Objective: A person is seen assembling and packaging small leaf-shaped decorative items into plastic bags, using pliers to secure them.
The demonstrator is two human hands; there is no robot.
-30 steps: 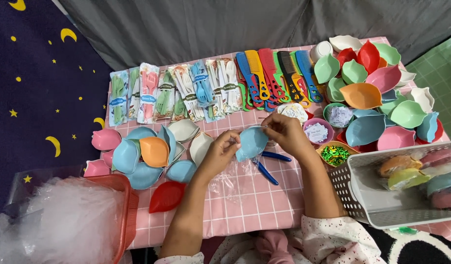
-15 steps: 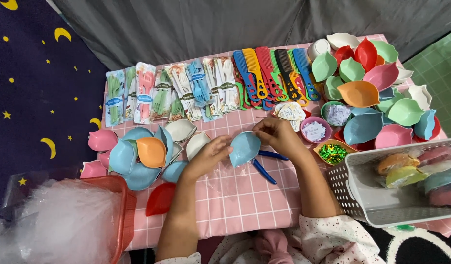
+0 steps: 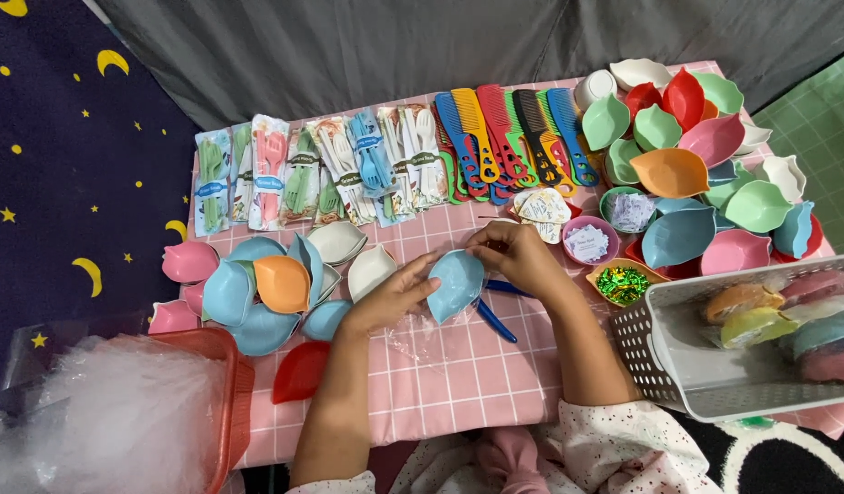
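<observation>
From the head camera I look down on a pink checked tablecloth (image 3: pixel 532 384), with grey fabric behind it and a dark blue star-and-moon cloth (image 3: pixel 65 165) off to the left. Along the far edge I see a row of packaged cutlery sets (image 3: pixel 321 169), then coloured combs (image 3: pixel 509 137). At the right sits a heap of leaf-shaped dishes (image 3: pixel 687 155) in green, red, pink, orange and blue, and a smaller pile of the same dishes (image 3: pixel 257 288) lies at the left.

In the middle, both hands meet on one light blue leaf dish (image 3: pixel 456 284), held tilted just above the cloth. The left hand (image 3: pixel 395 297) has its fingers curled round the dish's left edge, thumb on top. The right hand (image 3: pixel 518 256) pinches the dish's upper tip, fingertips pressed together (I cannot tell whether something small is between them). Under the dish lie a crinkled clear plastic bag (image 3: pixel 422 334) and a blue utensil (image 3: pixel 495 320).

Near the right wrist stands a small bowl of green glittery bits (image 3: pixel 621 284). A white slotted basket (image 3: pixel 705 366) holding wrapped dishes sits at the right, and a red basket (image 3: pixel 230 402) of clear plastic at the lower left.
</observation>
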